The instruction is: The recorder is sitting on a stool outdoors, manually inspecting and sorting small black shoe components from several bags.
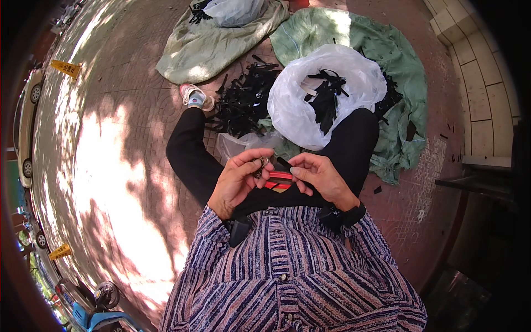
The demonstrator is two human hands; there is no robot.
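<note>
My left hand [239, 180] is closed, with small dark metal fittings [262, 164] pinched between thumb and fingers. Opposite it, my right hand [325, 176] closes its thumb and fingertips on the end of a short black strap [283, 162]. Both hands are held close together above my lap. Between them shows a red two-barred object [280, 175], perhaps a tool's handles. Whether it lies on my lap or is touched by the fingers is not clear.
Beyond my right knee, an open white plastic bag [354, 72] holds black straps [327, 102]. A heap of black straps [246, 99] lies between my feet. Green sacking [406, 105] and a pale sack [193, 52] spread over the paving. At right stands a tiled wall [478, 105].
</note>
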